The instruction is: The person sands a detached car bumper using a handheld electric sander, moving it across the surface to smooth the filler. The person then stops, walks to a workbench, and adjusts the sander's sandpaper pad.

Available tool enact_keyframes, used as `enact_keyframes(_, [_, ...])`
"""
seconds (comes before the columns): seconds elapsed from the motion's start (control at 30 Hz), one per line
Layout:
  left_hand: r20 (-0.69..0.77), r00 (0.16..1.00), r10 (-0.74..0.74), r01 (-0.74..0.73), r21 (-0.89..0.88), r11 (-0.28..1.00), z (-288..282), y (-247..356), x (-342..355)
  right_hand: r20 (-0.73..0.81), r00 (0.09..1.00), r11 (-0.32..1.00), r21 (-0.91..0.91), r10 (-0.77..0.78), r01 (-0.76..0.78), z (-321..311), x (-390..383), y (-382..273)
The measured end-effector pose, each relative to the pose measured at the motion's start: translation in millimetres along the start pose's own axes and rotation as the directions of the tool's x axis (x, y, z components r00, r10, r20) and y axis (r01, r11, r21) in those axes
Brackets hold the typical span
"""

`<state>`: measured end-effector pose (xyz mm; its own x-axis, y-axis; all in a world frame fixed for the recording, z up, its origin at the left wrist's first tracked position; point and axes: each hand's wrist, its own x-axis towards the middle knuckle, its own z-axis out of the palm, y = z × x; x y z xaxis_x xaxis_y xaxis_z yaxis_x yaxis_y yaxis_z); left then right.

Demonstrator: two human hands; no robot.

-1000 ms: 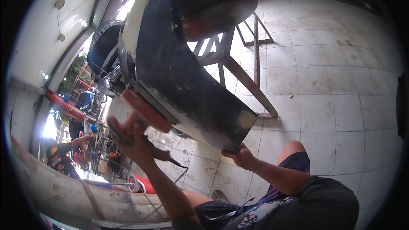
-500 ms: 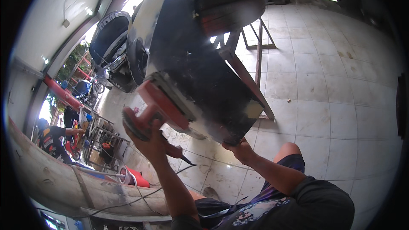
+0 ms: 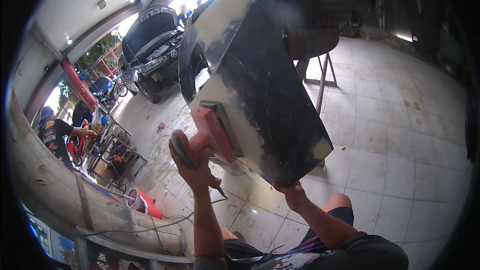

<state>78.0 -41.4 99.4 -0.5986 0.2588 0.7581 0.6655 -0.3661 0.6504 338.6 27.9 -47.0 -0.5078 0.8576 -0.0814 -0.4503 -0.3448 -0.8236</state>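
We're in a bright workshop, a white tile floor (image 3: 370, 170) running wide under everything, and out front I've got a dark car (image 3: 150, 50) with its hood up. Over on the left, a co-worker (image 3: 55, 135) in a dark shirt is reaching an arm out. Centre stage: the black car bumper (image 3: 285, 110), patched with beige filler, tilted in front of me, tires (image 3: 312, 42) just behind. My left hand (image 3: 197, 172) is wrapped round a red power sander (image 3: 215, 137), its flat pad facing the beige; whether they touch, I can't tell. My right hand (image 3: 292, 195) grips the bumper's lower edge, near the corner. Broad tiles stretch right of that edge, room to swing there; a power cord (image 3: 140, 231) crosses the lower left. Beside it, a red bucket (image 3: 149, 205), contents hidden from me.
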Motion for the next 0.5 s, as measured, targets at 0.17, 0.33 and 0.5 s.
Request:
enact_keyframes(0.17, [0.016,1.000,0.022,-0.020,-0.109,0.994,-11.3,-44.7,54.1,-0.078,0.996,0.999,-0.019,0.047,-0.048,2.4,-5.5,1.2])
enact_keyframes(0.33, [0.064,0.990,-0.126,0.139,-0.271,0.953,-18.3,-74.5,94.4,-0.004,0.993,0.992,0.030,0.120,-0.119,-6.8,-1.3,3.7])
enact_keyframes(0.5, [0.061,0.941,-0.334,0.338,-0.248,0.908,-28.5,-71.3,105.9,-0.004,0.992,0.991,0.037,0.127,-0.127,-12.9,3.1,8.3])
